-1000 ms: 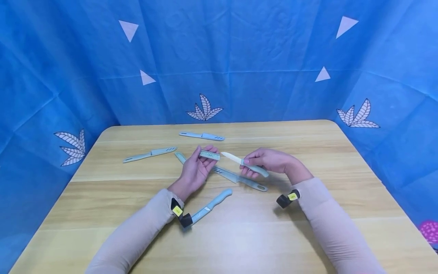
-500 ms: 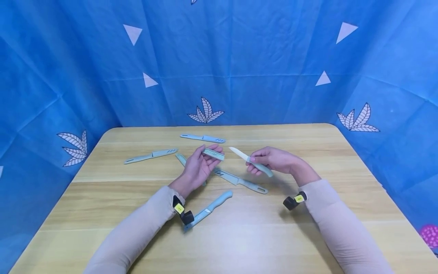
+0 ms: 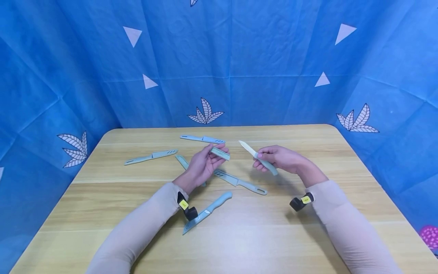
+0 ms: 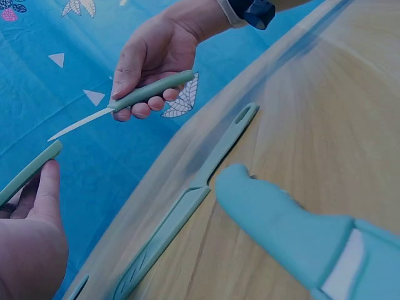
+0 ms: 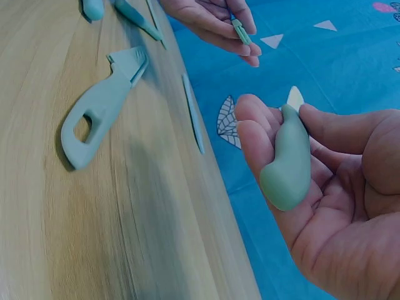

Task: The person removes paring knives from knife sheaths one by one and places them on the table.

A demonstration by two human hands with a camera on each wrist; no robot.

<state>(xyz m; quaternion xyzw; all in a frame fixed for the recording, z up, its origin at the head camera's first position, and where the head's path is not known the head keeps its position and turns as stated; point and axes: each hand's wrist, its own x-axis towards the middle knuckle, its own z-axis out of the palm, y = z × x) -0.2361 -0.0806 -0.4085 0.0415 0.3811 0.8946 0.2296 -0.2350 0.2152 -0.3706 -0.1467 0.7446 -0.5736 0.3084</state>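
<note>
My left hand (image 3: 202, 166) holds a short pale-green knife sheath (image 3: 220, 153) between thumb and fingers, above the table. To its right, my right hand (image 3: 278, 158) grips a paring knife (image 3: 268, 164) by its green handle. Its white blade (image 4: 81, 125) is bare and points up and left, apart from the sheath. In the left wrist view the blade tip is close to the sheath's end (image 4: 53, 150). The right wrist view has the handle (image 5: 289, 162) lying across the curled fingers, with most of the blade hidden behind it.
A sheathed knife with a slotted handle (image 3: 241, 182) lies below the hands. Nearer is another sheathed knife (image 3: 208, 211), partly under the left wrist camera. Two more lie behind: a left knife (image 3: 150, 156) and a back knife (image 3: 202, 139). A green strip (image 3: 182, 161) is partly covered by the left hand.
Both hands have shifted right. The right hand has drawn the paring knife farther from the sheath, its blade tilting more steeply upward. Both grips are kept.
</note>
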